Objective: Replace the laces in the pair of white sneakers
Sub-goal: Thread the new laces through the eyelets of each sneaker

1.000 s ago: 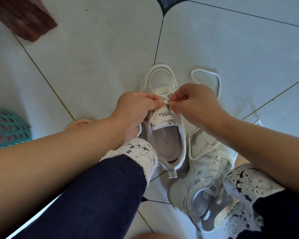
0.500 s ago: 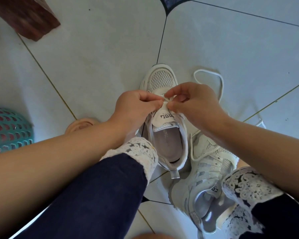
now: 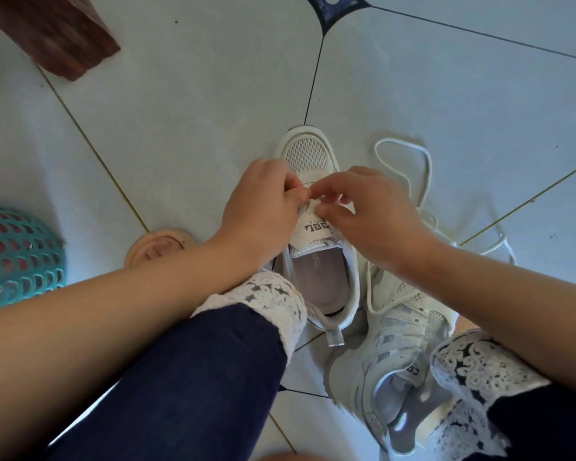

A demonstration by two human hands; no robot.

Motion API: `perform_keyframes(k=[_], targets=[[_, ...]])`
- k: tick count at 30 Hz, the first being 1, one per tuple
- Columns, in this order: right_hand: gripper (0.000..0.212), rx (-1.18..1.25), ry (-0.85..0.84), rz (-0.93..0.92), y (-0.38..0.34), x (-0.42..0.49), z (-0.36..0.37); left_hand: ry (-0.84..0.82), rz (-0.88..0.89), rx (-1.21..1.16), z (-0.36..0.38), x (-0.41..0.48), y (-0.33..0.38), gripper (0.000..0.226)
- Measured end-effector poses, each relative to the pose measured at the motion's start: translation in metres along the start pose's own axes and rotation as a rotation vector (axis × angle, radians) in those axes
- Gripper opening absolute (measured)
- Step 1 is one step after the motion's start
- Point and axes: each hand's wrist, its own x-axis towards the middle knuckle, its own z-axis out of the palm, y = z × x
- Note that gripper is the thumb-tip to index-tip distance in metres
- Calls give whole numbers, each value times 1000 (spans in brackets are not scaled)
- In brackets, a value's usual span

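Two hands meet over the tongue of the upright sneaker (image 3: 308, 154) | your left hand (image 3: 263, 207) and right hand (image 3: 369, 211) each pinch its lace (image 3: 308, 185), fingertips almost touching | upright sneaker stands mid-floor (image 3: 180, 111) | second sneaker (image 3: 389, 354) lies on its side just beside it | loose lace (image 3: 426, 168) trails toward the floor's right edge

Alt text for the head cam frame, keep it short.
The left hand and right hand pinch a white lace over the tongue of an upright white mesh sneaker on a pale tiled floor. A second white sneaker lies on its side by the right knee; loose lace loops on the floor beyond.
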Motion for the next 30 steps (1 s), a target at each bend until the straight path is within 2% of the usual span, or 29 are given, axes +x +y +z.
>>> perform_keyframes(k=[4,7,12,14,16,18,20,21,23,25,28,30], targets=[[14,-11,-56,-12,2,5,-6,56,-27,-169,-15,2,-7,11],[15,-29,-69,-18,2,5,-7,74,-53,-267,-27,5,-6,14],[15,-48,-47,-10,7,3,-10,-75,-292,-1105,-46,8,6,24],[15,-64,-24,-1,12,0,-12,-218,-356,-1162,-63,14,1,24],[20,-64,19,22,17,-4,-14,-435,-418,-980,-81,19,-10,22],[29,-52,56,57,22,-8,-14,-591,-417,-558,-89,17,-19,18],[36,-34,86,74,27,-13,-14,-591,-260,-78,-82,11,-19,12],[40,-14,98,77,28,-14,-14,-554,-140,66,-73,8,-15,19],[45,42,112,77,28,-17,-14,-505,71,170,-55,6,-1,36],[48,75,121,71,27,-17,-14,-483,196,234,-39,9,12,41],[48,78,118,61,26,-16,-13,-420,323,415,-19,18,21,35],[48,76,118,55,26,-16,-12,-394,340,466,-12,20,24,26]])
